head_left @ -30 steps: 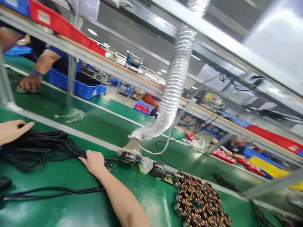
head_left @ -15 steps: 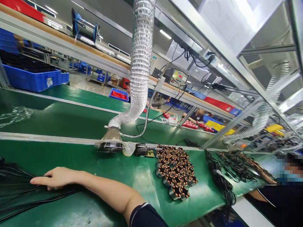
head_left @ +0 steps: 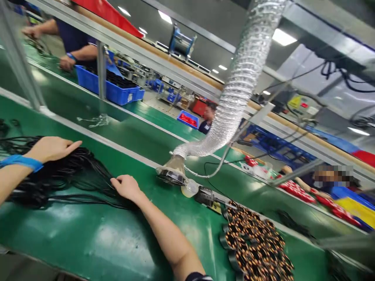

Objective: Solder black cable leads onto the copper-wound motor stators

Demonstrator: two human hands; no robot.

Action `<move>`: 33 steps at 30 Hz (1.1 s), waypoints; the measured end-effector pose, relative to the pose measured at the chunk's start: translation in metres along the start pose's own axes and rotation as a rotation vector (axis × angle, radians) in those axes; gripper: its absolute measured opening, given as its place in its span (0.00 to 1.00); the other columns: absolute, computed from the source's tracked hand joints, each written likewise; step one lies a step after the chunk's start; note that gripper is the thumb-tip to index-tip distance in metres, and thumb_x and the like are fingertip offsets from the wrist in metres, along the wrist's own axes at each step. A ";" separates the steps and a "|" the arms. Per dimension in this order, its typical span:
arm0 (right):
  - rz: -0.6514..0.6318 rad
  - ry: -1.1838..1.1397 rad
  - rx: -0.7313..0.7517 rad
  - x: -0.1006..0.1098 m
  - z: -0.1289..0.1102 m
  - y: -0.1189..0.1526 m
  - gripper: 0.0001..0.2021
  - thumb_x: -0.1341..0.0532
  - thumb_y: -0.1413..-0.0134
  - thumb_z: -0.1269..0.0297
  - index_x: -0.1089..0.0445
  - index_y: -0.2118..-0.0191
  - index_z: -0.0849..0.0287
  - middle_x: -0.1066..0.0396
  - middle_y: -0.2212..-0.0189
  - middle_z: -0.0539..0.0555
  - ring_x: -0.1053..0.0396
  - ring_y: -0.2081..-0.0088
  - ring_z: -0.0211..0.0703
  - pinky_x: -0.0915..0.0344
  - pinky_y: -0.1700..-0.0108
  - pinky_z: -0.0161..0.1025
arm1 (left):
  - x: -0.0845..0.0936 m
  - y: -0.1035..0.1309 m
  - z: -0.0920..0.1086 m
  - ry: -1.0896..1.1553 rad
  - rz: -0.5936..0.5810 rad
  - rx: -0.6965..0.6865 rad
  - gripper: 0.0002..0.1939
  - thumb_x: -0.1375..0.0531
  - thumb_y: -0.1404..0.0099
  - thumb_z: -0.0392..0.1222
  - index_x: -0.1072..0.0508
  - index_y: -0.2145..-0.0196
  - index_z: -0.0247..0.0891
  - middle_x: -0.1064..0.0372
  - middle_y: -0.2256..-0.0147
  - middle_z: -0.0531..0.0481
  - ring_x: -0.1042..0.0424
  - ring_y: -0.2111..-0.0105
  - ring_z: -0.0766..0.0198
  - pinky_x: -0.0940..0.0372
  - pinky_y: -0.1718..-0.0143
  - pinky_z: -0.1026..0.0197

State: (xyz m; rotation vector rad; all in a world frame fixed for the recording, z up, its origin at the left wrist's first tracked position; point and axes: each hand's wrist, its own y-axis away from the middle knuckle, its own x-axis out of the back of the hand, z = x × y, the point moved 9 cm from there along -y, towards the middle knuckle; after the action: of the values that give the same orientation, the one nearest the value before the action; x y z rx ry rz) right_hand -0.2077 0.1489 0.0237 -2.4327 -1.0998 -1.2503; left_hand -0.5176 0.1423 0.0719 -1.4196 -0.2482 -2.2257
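Blue bins [head_left: 116,93] hold black parts [head_left: 117,79] and red parts [head_left: 188,120]. Right grip [head_left: 127,187] pinches black cables [head_left: 76,169]; left grip [head_left: 54,149], I cannot tell. Green table [head_left: 96,238] separates cables from near edge [head_left: 43,265].

black cables [head_left: 70,168], plain green counter [head_left: 96,238], bright blue wristband [head_left: 25,160], silver duct [head_left: 244,78] ringed with ridges, copper-and-black coils [head_left: 260,249], blue bin [head_left: 118,94], yellow tray [head_left: 356,210], red pieces [head_left: 297,191] dotted with white

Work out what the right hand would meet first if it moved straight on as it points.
Probably the black cables stretching leftward from the right hand, though depth there is unclear.
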 end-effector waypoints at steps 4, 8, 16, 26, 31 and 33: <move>-0.098 -0.050 0.042 -0.003 0.006 -0.007 0.20 0.50 0.29 0.57 0.26 0.66 0.61 0.24 0.75 0.50 0.26 0.75 0.35 0.37 0.72 0.26 | 0.006 -0.007 0.018 -0.518 0.002 -0.214 0.28 0.48 0.35 0.61 0.23 0.73 0.34 0.28 0.75 0.43 0.27 0.66 0.48 0.38 0.61 0.55; -0.058 0.007 0.012 0.003 0.010 -0.011 0.18 0.50 0.29 0.57 0.27 0.62 0.60 0.25 0.77 0.50 0.27 0.78 0.35 0.37 0.73 0.28 | 0.035 -0.015 0.043 -0.573 0.220 -0.289 0.32 0.55 0.30 0.59 0.23 0.70 0.32 0.25 0.68 0.40 0.29 0.59 0.51 0.40 0.56 0.56; 0.098 0.206 -0.053 0.015 0.003 -0.012 0.23 0.47 0.34 0.44 0.26 0.61 0.59 0.22 0.63 0.58 0.24 0.58 0.50 0.33 0.59 0.39 | -0.031 -0.051 0.042 -0.294 0.010 -0.333 0.20 0.46 0.30 0.47 0.24 0.58 0.25 0.23 0.70 0.42 0.30 0.63 0.58 0.45 0.57 0.60; 0.124 0.431 0.069 -0.002 -0.036 -0.045 0.16 0.41 0.36 0.52 0.32 0.56 0.62 0.26 0.55 0.62 0.26 0.54 0.51 0.30 0.53 0.44 | -0.056 -0.052 0.027 -0.245 -0.122 -0.323 0.18 0.44 0.35 0.37 0.28 0.48 0.30 0.25 0.70 0.45 0.30 0.64 0.58 0.45 0.59 0.62; -0.018 0.312 0.149 -0.012 -0.041 -0.040 0.09 0.46 0.33 0.64 0.33 0.63 0.61 0.23 0.64 0.58 0.23 0.62 0.45 0.28 0.59 0.38 | -0.054 -0.043 0.025 -0.241 -0.171 -0.235 0.33 0.53 0.32 0.62 0.21 0.69 0.31 0.24 0.69 0.37 0.29 0.66 0.53 0.43 0.63 0.59; -0.143 0.237 0.205 -0.020 -0.041 -0.032 0.09 0.47 0.32 0.65 0.34 0.65 0.59 0.23 0.70 0.50 0.23 0.71 0.36 0.30 0.67 0.29 | -0.055 -0.036 0.025 -0.231 -0.214 -0.228 0.40 0.57 0.34 0.69 0.21 0.73 0.32 0.23 0.67 0.37 0.28 0.67 0.53 0.42 0.65 0.59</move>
State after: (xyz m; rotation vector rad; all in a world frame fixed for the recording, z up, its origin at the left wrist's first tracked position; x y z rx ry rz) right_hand -0.2626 0.1414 0.0298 -2.0296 -1.2793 -1.3521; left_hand -0.4966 0.2004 0.0373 -1.8552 -0.2381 -2.3159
